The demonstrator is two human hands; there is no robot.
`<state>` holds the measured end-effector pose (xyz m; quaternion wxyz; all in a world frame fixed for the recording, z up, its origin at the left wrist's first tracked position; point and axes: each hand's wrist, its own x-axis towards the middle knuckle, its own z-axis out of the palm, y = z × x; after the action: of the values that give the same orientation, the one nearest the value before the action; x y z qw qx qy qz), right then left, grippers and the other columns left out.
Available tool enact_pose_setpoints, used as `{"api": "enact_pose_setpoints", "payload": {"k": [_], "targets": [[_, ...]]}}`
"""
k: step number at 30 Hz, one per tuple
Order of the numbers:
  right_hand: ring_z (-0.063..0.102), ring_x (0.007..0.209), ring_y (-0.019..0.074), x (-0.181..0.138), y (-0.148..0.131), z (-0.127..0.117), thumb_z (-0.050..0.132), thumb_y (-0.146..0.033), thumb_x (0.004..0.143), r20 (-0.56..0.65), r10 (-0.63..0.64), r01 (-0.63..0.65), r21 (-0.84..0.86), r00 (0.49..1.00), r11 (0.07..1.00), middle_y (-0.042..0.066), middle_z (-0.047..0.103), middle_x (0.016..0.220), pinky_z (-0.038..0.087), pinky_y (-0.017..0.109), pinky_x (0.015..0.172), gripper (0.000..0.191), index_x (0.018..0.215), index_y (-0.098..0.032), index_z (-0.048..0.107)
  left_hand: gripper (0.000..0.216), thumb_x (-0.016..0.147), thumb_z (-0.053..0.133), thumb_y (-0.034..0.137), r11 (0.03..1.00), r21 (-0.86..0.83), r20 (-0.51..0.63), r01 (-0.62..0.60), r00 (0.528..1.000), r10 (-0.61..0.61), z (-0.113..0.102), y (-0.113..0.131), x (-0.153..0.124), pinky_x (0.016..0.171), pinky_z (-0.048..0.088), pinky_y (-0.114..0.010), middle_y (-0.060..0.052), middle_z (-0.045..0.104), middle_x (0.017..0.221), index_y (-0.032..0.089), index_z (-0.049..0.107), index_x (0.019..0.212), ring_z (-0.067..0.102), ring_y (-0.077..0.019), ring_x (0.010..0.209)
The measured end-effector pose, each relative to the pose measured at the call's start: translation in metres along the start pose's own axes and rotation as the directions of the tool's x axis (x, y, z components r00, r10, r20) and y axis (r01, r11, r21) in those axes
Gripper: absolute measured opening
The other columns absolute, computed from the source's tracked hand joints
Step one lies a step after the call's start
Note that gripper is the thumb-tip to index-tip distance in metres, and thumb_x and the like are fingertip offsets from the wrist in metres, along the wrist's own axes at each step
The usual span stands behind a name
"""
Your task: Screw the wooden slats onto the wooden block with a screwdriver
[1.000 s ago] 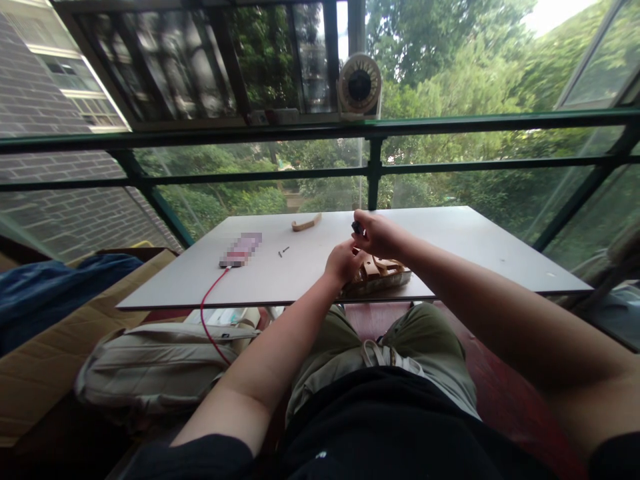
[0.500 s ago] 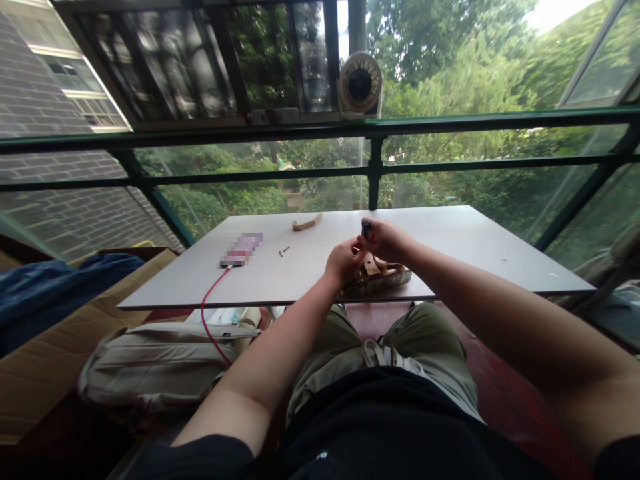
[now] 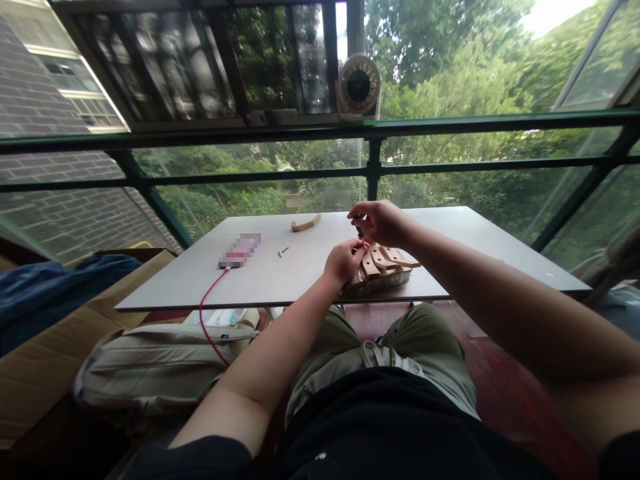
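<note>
My right hand [image 3: 383, 223] is closed round the dark handle of a screwdriver [image 3: 360, 231], which points down at the wooden pieces. Just below its tip, my left hand [image 3: 345, 261] pinches at the left end of the pieces; a screw between the fingertips cannot be made out. Several pale wooden slats [image 3: 383, 259] with dark holes lie side by side on a shallow, shiny tray-like base [image 3: 387, 285] near the table's front edge. My left fingers hide the slats' left end.
On the white table [image 3: 265, 283] lie a curved wooden piece [image 3: 305, 224], two small screws [image 3: 283, 252] and a blurred-out phone [image 3: 240, 251] with a red cable [image 3: 204, 313]. A beige backpack [image 3: 160, 367] and a cardboard box [image 3: 75, 320] stand at the left. A green railing [image 3: 300, 131] runs behind the table.
My right hand has lifted and shifted slightly left with the screwdriver, and its fingers are more extended. More of the wooden slats now shows. My left hand stays nearly in place.
</note>
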<state>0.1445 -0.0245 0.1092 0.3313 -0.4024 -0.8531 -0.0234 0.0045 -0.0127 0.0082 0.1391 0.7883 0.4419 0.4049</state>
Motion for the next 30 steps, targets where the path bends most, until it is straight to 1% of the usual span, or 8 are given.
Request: {"api": "enact_pose_setpoints", "payload": {"k": [3,6,11,17,22,24,27,30], "targets": [[0.057,0.064,0.0129,0.003,-0.001,0.001,0.055,-0.021,0.081,-0.022,0.003,-0.004,-0.028,1.000,1.000,0.003,0.069,0.078,0.040,0.024,0.065,0.024,0.099,-0.018,0.070,0.023,0.088,0.050,0.031,1.000,0.001,0.005,0.002,1.000,-0.002,0.000,0.000,0.000,0.073,0.048,-0.025,-0.004,0.073,0.090,0.019,0.069,0.094,0.065,-0.0159,0.078],[0.059,0.066,0.0141,0.006,-0.003,-0.001,0.059,-0.022,0.079,-0.017,0.005,-0.007,-0.066,1.000,0.998,0.003,0.070,0.079,0.041,0.024,0.066,0.023,0.098,-0.017,0.071,0.023,0.088,0.050,0.032,1.000,-0.002,0.007,0.001,1.000,-0.001,0.002,0.000,0.000,0.073,0.048,-0.025,-0.004,0.073,0.090,0.020,0.068,0.095,0.065,-0.0158,0.078],[0.059,0.067,0.0149,0.005,-0.006,-0.003,0.061,-0.026,0.079,-0.027,0.002,-0.005,-0.080,1.000,0.997,0.004,0.069,0.077,0.040,0.025,0.066,0.019,0.092,-0.016,0.071,0.021,0.086,0.053,0.032,1.000,-0.017,0.007,-0.004,1.000,0.004,0.001,0.001,-0.002,0.068,0.048,-0.025,-0.003,0.072,0.085,0.020,0.068,0.095,0.064,-0.0150,0.072],[0.058,0.066,0.0149,0.002,-0.008,0.000,0.060,-0.027,0.080,-0.036,0.003,-0.006,-0.081,0.999,0.997,0.004,0.068,0.075,0.039,0.025,0.065,0.018,0.092,-0.016,0.069,0.017,0.084,0.056,0.029,0.998,-0.049,-0.016,0.030,0.999,-0.031,0.001,-0.001,-0.002,0.069,0.048,-0.025,-0.003,0.071,0.084,0.018,0.064,0.094,0.064,-0.0143,0.072],[0.054,0.062,0.0136,-0.001,-0.010,0.000,0.061,-0.029,0.077,-0.018,-0.016,0.014,-0.083,1.000,0.996,0.002,0.066,0.074,0.037,0.024,0.061,0.017,0.089,-0.018,0.068,0.015,0.083,0.057,0.028,0.998,-0.051,-0.027,0.022,0.999,-0.023,0.002,-0.004,0.000,0.071,0.049,-0.026,-0.004,0.072,0.086,0.018,0.065,0.091,0.065,-0.0152,0.075],[0.052,0.060,0.0124,-0.003,-0.010,-0.001,0.060,-0.027,0.077,-0.003,-0.028,0.028,-0.076,1.000,0.997,0.002,0.066,0.076,0.036,0.024,0.059,0.019,0.093,-0.020,0.067,0.015,0.083,0.057,0.027,0.998,-0.054,-0.029,0.021,0.999,-0.023,0.002,-0.004,-0.001,0.071,0.048,-0.026,-0.004,0.072,0.086,0.018,0.065,0.091,0.065,-0.0151,0.075],[0.048,0.057,0.0104,-0.006,-0.010,-0.002,0.054,-0.021,0.079,0.014,-0.039,0.040,-0.040,0.999,0.998,0.002,0.066,0.083,0.034,0.023,0.058,0.028,0.105,-0.021,0.064,0.015,0.083,0.056,0.027,0.998,-0.056,-0.028,0.028,0.999,-0.030,0.002,-0.004,-0.002,0.070,0.049,-0.025,-0.004,0.073,0.086,0.017,0.065,0.092,0.065,-0.0147,0.074],[0.045,0.056,0.0096,-0.007,-0.010,-0.003,0.049,-0.015,0.078,0.015,-0.047,0.048,-0.023,0.999,0.999,0.001,0.064,0.078,0.032,0.023,0.056,0.030,0.104,-0.020,0.065,0.017,0.084,0.056,0.027,0.998,-0.053,-0.028,0.034,0.999,-0.036,0.003,-0.004,-0.002,0.070,0.049,-0.025,-0.004,0.073,0.087,0.017,0.065,0.094,0.065,-0.0148,0.074]]}}
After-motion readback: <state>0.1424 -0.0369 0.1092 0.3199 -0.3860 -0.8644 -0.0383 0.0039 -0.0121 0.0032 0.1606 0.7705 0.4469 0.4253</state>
